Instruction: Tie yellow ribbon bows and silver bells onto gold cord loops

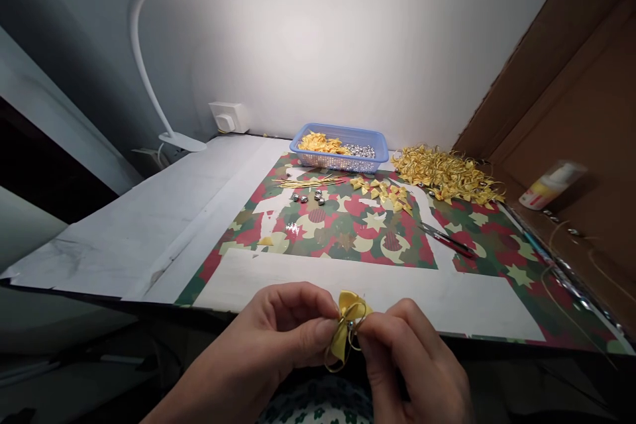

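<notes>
Between my hands, at the table's front edge, is a yellow ribbon bow [338, 343] with thin gold cord looped around its middle and a small silver bell [351, 326] at its centre. My left hand [293, 328] pinches the bow from the left between thumb and forefinger. From the other side, my right hand [405, 351] is closed at the looped gold cord [358, 308], thumb and forefinger together beside the bell. The right fingertips partly hide what they grip.
A blue basket [338, 129] holds yellow bows and silver bells. Beyond my hands lie gold cords [311, 182], loose bells [318, 195], small bows [385, 193], scissors [450, 240] and a large yellow heap [442, 172]. A bottle [549, 185] and desk lamp [142, 59] stand at the sides.
</notes>
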Tool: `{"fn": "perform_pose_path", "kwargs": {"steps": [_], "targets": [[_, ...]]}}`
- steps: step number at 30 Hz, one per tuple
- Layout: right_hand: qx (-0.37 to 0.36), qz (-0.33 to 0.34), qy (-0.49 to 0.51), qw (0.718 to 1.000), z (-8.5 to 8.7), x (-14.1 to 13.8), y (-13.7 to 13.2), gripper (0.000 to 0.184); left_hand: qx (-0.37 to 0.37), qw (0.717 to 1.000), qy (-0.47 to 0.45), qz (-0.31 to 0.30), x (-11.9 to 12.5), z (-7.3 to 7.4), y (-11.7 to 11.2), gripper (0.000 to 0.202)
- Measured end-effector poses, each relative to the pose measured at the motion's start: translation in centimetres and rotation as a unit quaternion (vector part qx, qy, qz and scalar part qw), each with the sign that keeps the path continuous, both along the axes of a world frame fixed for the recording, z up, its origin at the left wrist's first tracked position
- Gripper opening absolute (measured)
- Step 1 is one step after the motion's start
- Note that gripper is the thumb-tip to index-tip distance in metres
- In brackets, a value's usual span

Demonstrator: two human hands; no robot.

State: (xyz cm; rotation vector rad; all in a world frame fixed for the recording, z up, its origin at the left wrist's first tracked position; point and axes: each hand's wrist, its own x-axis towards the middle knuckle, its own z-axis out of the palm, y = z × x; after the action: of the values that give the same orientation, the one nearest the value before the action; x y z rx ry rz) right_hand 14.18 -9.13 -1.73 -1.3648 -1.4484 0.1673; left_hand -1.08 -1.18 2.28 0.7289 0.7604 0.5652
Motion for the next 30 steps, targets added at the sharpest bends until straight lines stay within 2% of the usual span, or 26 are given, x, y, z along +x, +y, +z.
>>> {"fn": "perform_pose_path", "kwargs": {"steps": [4,11,18,30], "targets": [[-0.012,0.026,0.052,0.998,-0.1,0.0,0.1,0.019,-0.029,0.999,-0.038,-0.011,-0.2,-0.6,0.1,0.007],[-0.017,0.038,0.072,0.997,-0.2,-0.2,0.3,0.021,-0.039,0.996,-0.072,-0.024,0.0,-0.7,0.2,0.007],[-0.018,0.051,0.083,0.995,-0.8,-0.2,0.4,0.021,-0.071,0.995,-0.067,-0.029,0.0,-0.5,0.2,0.008],[-0.041,0.052,0.114,0.991,-0.3,-0.1,0.4,0.021,-0.084,0.992,-0.084,-0.041,0.3,-1.2,0.3,0.012]]}}
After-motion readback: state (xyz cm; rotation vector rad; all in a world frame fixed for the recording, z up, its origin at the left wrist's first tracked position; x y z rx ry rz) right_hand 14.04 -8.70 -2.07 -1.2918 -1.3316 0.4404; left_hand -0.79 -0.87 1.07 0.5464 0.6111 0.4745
